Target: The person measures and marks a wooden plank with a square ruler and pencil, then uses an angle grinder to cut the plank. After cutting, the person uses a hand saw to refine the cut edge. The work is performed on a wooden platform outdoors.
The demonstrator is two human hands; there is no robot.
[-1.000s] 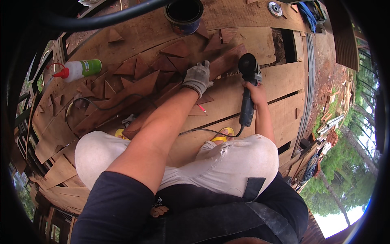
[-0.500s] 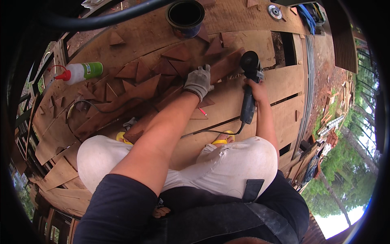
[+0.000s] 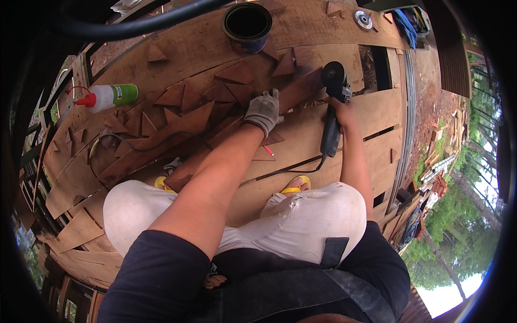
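My gloved left hand grips a long reddish-brown board lying diagonally on the wooden planks. My bare right hand is wrapped round a black angle grinder; its disc is at the board's far right end, where a faint haze shows. Reddish wooden triangles lie scattered around my left hand, with more long boards below them. A red pencil sits just below my left wrist. A black power cable runs across the pieces.
A dark open can stands ahead; a glue bottle lies left. A metal disc and blue cloth are at the back right. Gaps split the plank platform. Scrap lumber lies beyond its right edge; yellow sandals are below.
The grinder has tilted and shifted slightly, its disc moving right and then up to the board's end, where haze has appeared. My left hand keeps its grip; the whole view has dropped slightly.
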